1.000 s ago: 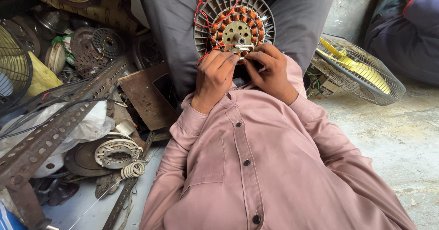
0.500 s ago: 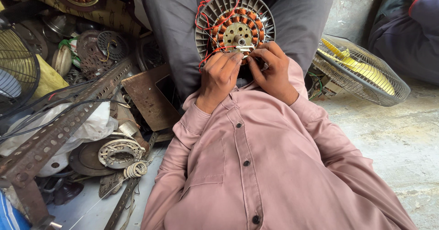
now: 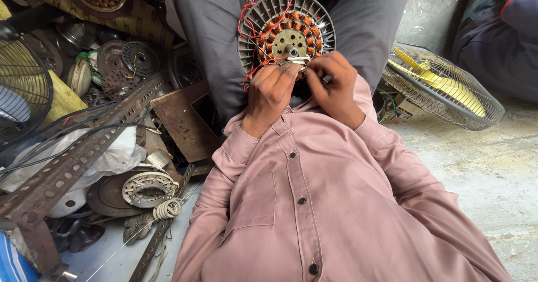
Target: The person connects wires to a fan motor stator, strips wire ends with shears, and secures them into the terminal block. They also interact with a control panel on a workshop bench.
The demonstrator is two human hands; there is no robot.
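A: Stator (image 3: 287, 35), where?

B: Propped on edge between the grey-trousered legs, just above the pink shirt (image 3: 314, 203), both hands at its lower rim.

A: Fingers?

B: Left hand (image 3: 272, 91): curled, tips bunched together, pinching a pale strip (image 3: 297, 62) just under the hub. Right hand (image 3: 335, 86): closed tight, thumb against forefinger, close by the strip's other end; on it or not, hard to tell.

A: How far along, judging by this?

B: Copper coils wound and seated all round the core, as far as visible. Red leads (image 3: 246, 24) loose, looping over the left rim, tied to nothing in view. No cover on. Probably mid-way, with lead work unfinished.

A: Facing?

B: Flat face and hub towards the camera, shaft axis running roughly along the line of sight. Round, so no long axis across the face.

A: Nearby?

B: Caged fan with yellow blades (image 3: 448, 86) at right, perforated angle iron (image 3: 84, 153) and scrap parts at left.
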